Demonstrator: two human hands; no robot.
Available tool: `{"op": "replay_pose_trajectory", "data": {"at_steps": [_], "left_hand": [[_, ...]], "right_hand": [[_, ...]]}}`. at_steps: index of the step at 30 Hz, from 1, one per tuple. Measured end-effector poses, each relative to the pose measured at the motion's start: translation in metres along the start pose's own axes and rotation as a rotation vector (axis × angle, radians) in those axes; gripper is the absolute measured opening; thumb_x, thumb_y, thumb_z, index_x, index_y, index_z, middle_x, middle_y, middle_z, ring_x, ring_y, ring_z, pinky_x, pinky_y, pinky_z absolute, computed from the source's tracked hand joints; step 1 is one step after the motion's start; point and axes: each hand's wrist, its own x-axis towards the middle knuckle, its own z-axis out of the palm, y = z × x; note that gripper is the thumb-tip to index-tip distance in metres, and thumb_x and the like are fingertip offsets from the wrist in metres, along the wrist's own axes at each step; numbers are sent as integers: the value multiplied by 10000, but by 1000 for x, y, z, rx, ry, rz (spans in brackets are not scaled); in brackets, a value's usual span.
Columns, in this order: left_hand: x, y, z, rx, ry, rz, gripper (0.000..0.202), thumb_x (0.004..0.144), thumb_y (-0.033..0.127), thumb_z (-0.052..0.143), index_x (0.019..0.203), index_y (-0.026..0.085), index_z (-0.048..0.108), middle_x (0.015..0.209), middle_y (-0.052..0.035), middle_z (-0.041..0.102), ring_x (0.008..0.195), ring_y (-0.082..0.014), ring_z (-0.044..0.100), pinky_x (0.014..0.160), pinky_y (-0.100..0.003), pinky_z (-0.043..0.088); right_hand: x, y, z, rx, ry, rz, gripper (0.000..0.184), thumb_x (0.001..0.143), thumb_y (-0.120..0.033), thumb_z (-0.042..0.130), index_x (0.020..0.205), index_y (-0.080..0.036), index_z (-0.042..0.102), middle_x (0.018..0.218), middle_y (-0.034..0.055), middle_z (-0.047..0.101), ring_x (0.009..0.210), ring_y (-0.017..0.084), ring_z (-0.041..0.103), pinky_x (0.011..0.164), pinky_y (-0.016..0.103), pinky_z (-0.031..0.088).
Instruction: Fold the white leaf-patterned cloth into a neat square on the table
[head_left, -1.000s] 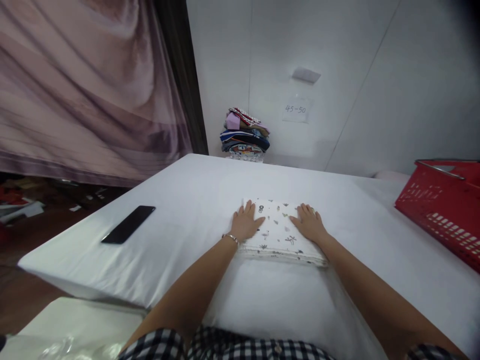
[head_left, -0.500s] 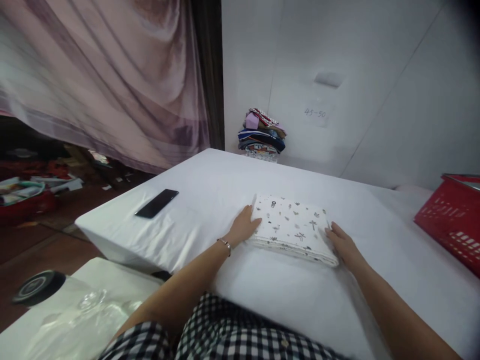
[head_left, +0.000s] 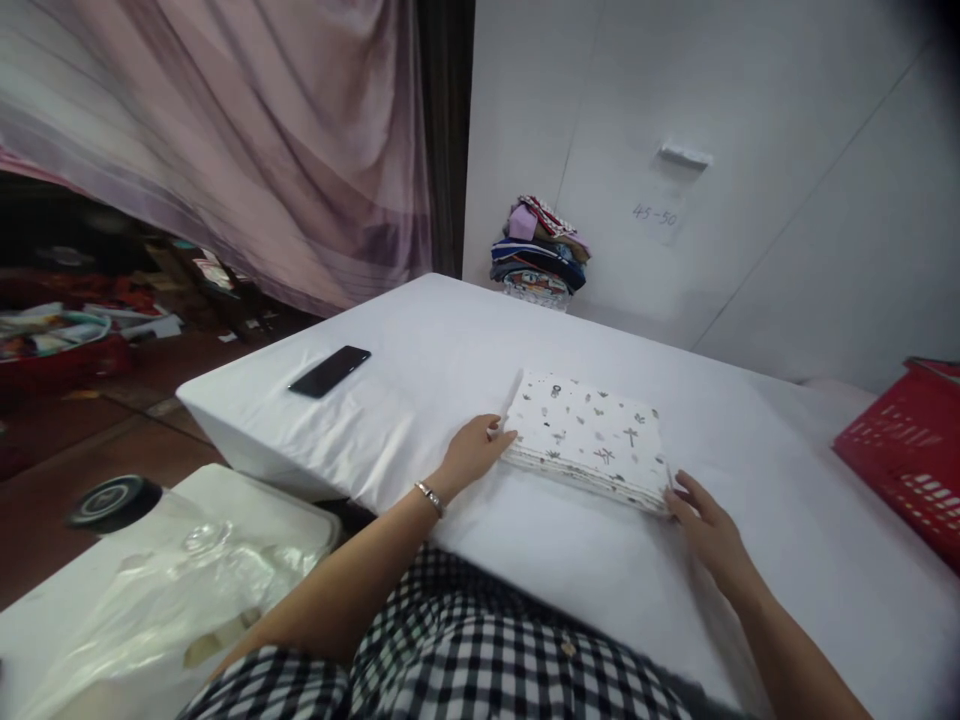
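Note:
A folded white cloth (head_left: 585,430) printed with small grey plants and animals lies flat on the white-covered table (head_left: 420,350). Its layered folded edge faces me. My left hand (head_left: 472,455), with a bracelet at the wrist, is closed on the near left corner, thumb along the front edge. At the near right corner, my right hand (head_left: 709,525) pinches the cloth's edge between thumb and fingers. Some of the fingertips are hidden against the cloth.
A black phone (head_left: 330,371) lies on the table to the left. A red plastic basket (head_left: 900,430) stands at the right edge. Folded fabrics (head_left: 538,250) are stacked by the wall. Clear plastic (head_left: 187,570) and a black-lidded container (head_left: 114,502) are at lower left.
Both hands have slid toward me along the cloth's sides, to its near corners. The cloth remains flat and folded. The view has shifted slightly.

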Motion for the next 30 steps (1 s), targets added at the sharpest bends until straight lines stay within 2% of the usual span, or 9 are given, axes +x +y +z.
{"op": "replay_pose_trajectory", "data": {"at_steps": [3,7,11,13,15,20,23,26,30], "left_hand": [[-8,-5,-4,-4,-21,45,432,785,461,510,1134,208,538,1075,-34,602,856,-166,581,778,-269,464],[-14,-5,-7,115,-59,287,454,791,352,522,1227,233,487,1293,-32,473,1145,-196,456,971,-307,380],[-11,-3,-2,298,-108,481,453,813,252,489,1265,239,466,1425,-24,321,1300,-213,265,1071,-367,251],[-8,-2,2,354,-155,504,425,834,228,451,1257,266,476,1415,-7,346,1305,-213,259,1071,-397,241],[-5,-3,6,383,-181,501,402,854,228,420,1247,277,488,1383,-3,399,1290,-207,288,1063,-406,249],[-7,-5,5,362,-193,493,394,862,237,408,1246,276,489,1380,-3,407,1291,-197,291,1067,-405,246],[-8,-3,0,285,-208,504,396,841,285,457,1233,265,502,1380,-9,406,1286,-198,304,1076,-397,243],[-4,0,-3,151,-166,396,372,830,394,465,1155,244,565,1330,-12,466,1225,-193,393,1046,-338,301],[12,9,0,35,-15,165,402,836,482,408,1082,217,585,1173,-36,586,1032,-184,551,885,-273,428]], "right_hand": [[-5,4,-4,-93,13,-106,577,752,-534,493,1213,-187,525,1125,93,607,973,236,587,801,333,486],[-10,8,-5,-212,25,-339,507,784,-511,461,1183,-210,544,1252,85,518,1040,238,546,759,330,508],[-9,12,-2,-376,18,-582,461,818,-441,438,1205,-213,542,1362,62,418,1216,248,410,964,398,413],[-6,17,0,-440,-25,-641,440,843,-400,410,1221,-211,534,1353,49,439,1240,236,388,1045,417,325],[-2,22,1,-469,-59,-662,433,857,-381,389,1226,-206,532,1335,43,467,1246,224,386,1065,419,299],[-1,28,2,-434,-101,-640,437,850,-384,399,1231,-212,527,1335,40,470,1265,225,368,1069,446,283],[-3,23,1,-299,-101,-599,438,830,-411,445,1205,-211,549,1343,57,459,1256,233,382,1046,425,319],[1,14,-2,-102,-53,-373,492,790,-466,497,1210,-212,538,1365,65,432,1175,250,474,929,389,446],[20,-3,-6,172,-46,-5,628,752,-464,547,1293,-165,438,1251,110,541,969,233,608,781,343,528]]}}
